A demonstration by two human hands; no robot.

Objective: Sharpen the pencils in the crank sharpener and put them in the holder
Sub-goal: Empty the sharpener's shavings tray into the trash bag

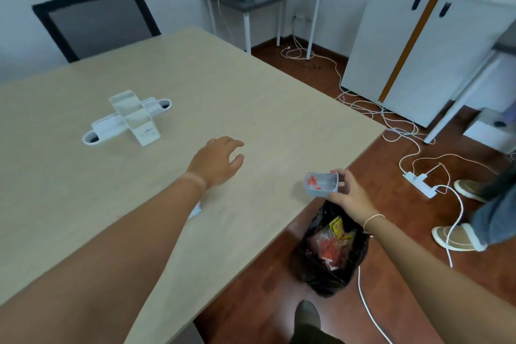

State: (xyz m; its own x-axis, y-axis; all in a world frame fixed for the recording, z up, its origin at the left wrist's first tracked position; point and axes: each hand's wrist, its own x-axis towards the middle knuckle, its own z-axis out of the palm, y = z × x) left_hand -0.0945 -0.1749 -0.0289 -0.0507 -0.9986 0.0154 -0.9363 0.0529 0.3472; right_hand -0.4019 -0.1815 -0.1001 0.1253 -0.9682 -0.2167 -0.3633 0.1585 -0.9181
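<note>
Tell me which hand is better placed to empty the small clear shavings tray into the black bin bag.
Right. The right hand already grips the small clear shavings tray just above the black bin bag, while the left hand hovers open over the beige table.

Matt pale wood-grain table (251,98); white smooth plastic holder (127,117); clear plastic shavings tray (321,184); glossy crinkled black plastic bin bag (329,268); polished reddish wood floor (391,274).
</note>
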